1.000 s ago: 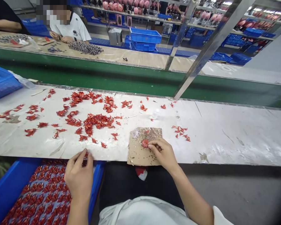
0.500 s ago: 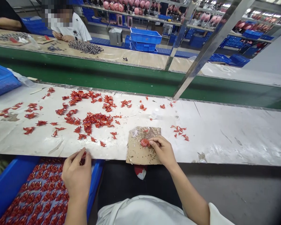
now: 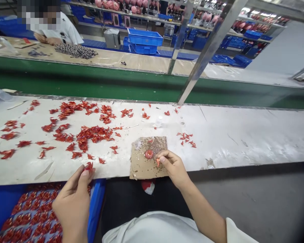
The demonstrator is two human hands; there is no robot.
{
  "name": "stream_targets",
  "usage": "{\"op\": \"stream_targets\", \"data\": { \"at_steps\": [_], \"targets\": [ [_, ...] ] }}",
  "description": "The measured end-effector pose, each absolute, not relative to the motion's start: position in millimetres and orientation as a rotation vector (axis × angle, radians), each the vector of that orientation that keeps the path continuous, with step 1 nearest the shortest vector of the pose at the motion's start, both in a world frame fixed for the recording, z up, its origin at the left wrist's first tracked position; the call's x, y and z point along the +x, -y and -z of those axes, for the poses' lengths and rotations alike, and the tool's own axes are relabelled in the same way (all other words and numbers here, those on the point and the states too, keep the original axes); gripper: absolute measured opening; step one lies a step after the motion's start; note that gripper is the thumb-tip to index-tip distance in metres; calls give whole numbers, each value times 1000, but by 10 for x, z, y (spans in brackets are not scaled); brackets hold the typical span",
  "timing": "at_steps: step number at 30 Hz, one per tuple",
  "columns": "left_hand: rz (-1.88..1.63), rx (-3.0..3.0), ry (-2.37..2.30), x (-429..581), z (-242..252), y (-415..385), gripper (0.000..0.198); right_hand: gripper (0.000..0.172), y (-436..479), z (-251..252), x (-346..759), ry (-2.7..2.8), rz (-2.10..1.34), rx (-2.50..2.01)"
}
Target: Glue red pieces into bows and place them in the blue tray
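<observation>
My left hand (image 3: 76, 195) is closed, its thumb and fingers pinching a small red pointed piece (image 3: 89, 166) at the table's front edge. My right hand (image 3: 174, 168) pinches a small orange-red pointed piece (image 3: 158, 162) above the cardboard square (image 3: 136, 167). On that speckled cardboard sits a round, glossy red blob (image 3: 149, 154), just left of my right fingertips. Many similar red pieces (image 3: 93, 133) are heaped and scattered on the white tabletop to the left. A small group of slimmer ones (image 3: 186, 136) lies right of the cardboard.
Below the table edge at left, a blue crate (image 3: 97, 202) holds rows of red pieces (image 3: 32, 216). A small clear container (image 3: 159, 121) stands behind the cardboard. Slanted metal posts (image 3: 205, 54) rise behind the table. Across the green strip (image 3: 91, 79), a person (image 3: 68, 28) sits by a dark pile.
My right hand has drawn back slightly from the round red blob, and a small orange-red piece now shows in its fingers. My left hand's red piece shows more clearly. The view has shifted right.
</observation>
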State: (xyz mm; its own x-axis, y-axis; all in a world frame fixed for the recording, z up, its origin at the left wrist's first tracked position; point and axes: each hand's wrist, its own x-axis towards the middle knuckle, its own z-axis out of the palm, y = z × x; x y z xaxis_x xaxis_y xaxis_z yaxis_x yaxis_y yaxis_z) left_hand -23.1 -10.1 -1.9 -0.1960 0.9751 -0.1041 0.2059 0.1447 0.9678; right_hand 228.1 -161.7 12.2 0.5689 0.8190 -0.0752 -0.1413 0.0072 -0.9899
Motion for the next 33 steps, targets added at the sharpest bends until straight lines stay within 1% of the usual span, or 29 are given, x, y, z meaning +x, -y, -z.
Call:
{"op": "stream_targets", "data": {
  "at_steps": [2,4,8,12,18,21,26,33],
  "targets": [
    [-1105,940,-1314,-99,-52,182,42,19,1626,-185,2202,585,-894,-1207],
    [-999,817,-1160,29,-120,273,41,20,1625,-245,2124,537,-948,-1091],
    [-746,695,-1056,295,-310,511,50,19,1622,-347,2018,542,-954,-994],
    [-587,658,-961,516,-468,698,45,13,1640,-414,2035,664,-854,-1050],
    [-640,647,-936,509,-433,682,43,7,1637,-319,2365,887,-526,-1497],
    [-662,621,-957,433,-380,650,45,7,1584,-177,2532,982,-451,-1646],
    [-659,597,-979,380,-320,676,50,10,1421,-31,2631,1095,-429,-1665],
    [-631,591,-982,400,-290,705,52,13,1237,-58,2773,1348,-441,-1670]
  ]
}}
